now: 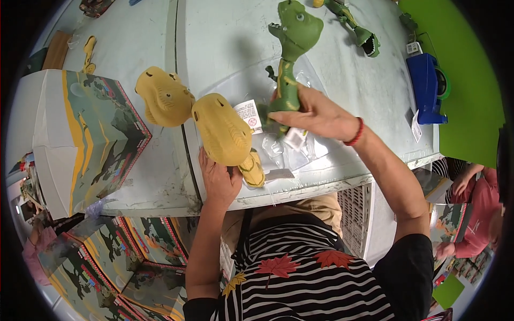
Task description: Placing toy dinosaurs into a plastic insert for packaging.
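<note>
My right hand (316, 115) is closed round the body of a green toy dinosaur (297, 40). It holds the toy upright over a clear plastic tray (316, 152), with its big head on top. A white tag (294, 138) hangs below that hand. My left hand (220, 182) is at the tray's near left side, closed against a yellow toy dinosaur (224, 128). The toy's large head hides most of those fingers. Another yellow toy dinosaur (163, 96) touches it on the left. Between the yellow and green toys shows a white printed tag (248, 116).
A printed cardboard box (96, 139) stands on the table at left; more printed boxes (123, 257) are below it. Another green dinosaur (356, 27) lies at the far right, near a blue tape dispenser (425, 88). A co-worker in pink (479, 214) is at right.
</note>
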Demonstrator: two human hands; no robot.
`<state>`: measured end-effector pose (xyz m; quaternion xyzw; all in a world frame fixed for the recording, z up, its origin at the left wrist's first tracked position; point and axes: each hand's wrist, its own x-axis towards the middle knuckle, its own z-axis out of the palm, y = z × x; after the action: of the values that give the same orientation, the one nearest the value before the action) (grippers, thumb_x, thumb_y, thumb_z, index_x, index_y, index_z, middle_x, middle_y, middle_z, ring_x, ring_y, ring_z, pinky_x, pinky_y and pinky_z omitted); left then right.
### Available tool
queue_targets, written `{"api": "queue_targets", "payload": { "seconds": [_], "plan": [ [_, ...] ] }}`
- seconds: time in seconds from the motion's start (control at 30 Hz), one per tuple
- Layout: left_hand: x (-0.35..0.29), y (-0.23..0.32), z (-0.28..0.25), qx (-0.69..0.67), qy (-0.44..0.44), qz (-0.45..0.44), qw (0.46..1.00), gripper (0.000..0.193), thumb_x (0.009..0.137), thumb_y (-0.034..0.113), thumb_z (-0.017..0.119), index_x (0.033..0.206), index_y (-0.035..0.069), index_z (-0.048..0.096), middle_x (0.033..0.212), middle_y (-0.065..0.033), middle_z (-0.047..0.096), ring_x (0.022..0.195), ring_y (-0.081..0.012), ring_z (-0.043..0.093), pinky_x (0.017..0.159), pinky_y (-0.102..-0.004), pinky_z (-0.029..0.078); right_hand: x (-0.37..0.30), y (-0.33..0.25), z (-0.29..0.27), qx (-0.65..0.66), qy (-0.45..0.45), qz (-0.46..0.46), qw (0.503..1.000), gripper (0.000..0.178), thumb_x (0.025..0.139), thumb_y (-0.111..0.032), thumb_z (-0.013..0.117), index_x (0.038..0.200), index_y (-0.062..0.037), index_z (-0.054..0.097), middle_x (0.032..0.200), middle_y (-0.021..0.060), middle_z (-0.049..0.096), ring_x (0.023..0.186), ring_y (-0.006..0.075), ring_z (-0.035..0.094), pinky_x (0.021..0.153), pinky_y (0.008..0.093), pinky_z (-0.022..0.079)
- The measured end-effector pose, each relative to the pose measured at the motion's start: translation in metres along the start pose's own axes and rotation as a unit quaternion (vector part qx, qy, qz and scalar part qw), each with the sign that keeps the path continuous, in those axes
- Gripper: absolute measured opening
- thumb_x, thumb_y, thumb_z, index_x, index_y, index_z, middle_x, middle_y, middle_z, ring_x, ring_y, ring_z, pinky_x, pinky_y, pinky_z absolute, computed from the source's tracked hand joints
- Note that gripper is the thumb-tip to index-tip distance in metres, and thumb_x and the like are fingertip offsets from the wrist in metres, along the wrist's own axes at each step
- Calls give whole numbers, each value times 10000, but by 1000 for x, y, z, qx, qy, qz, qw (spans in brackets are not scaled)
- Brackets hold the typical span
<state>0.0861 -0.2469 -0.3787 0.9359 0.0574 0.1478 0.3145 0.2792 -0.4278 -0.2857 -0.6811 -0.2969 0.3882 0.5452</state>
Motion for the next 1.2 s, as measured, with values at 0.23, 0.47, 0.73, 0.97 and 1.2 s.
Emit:
{"api": "queue_targets", "payload": {
  "seconds": [0.23, 0.47, 0.73, 0.97, 1.2],
  "plan": [
    [0, -1, 2, -5, 14, 2, 1000, 394, 636, -21, 609, 1025, 39, 601, 1105, -153, 569, 1115, -359, 472, 1005, -516, 285, -21, -7, -11, 129, -183, 131, 966, 276, 855, -215, 639, 1010, -19, 522, 764, -7, 541, 699, 49, 507, 611, 214, 452],
    [4, 2, 1, -17, 24, 7, 1000, 404, 631, -43, 598, 1026, 40, 611, 1061, -137, 611, 1053, -335, 538, 951, -465, 337, -4, -4, 3, 176, -77, 92, 977, 285, 879, -256, 606, 1058, -40, 551, 815, -34, 554, 717, 24, 470, 613, 197, 392],
    [1, 2, -1, -13, 25, 15, 999, 413, 621, -53, 597, 1024, 38, 613, 1047, -134, 605, 1064, -334, 525, 977, -482, 322, 3, -5, 0, 66, -16, 26, 997, 365, 869, -222, 626, 1123, -22, 456, 891, 2, 538, 780, 68, 497, 700, 214, 426],
    [4, 4, 0, -11, 10, 8, 1000, 411, 624, -35, 615, 1030, 28, 600, 1143, -156, 542, 1127, -360, 455, 985, -505, 313, 7, 9, 22, -138, 74, -7, 988, 388, 826, -256, 629, 981, 20, 404, 701, 189, 555, 656, 339, 591, 628, 389, 472],
    [6, 7, -3, 30, 6, 4, 1000, 394, 643, 5, 626, 1034, 22, 587, 1163, -183, 517, 1140, -401, 435, 980, -515, 311, 5, 3, 22, -249, 59, -82, 963, 338, 838, -181, 595, 971, 14, 352, 708, 199, 525, 640, 368, 547, 585, 394, 440]
  ]
}}
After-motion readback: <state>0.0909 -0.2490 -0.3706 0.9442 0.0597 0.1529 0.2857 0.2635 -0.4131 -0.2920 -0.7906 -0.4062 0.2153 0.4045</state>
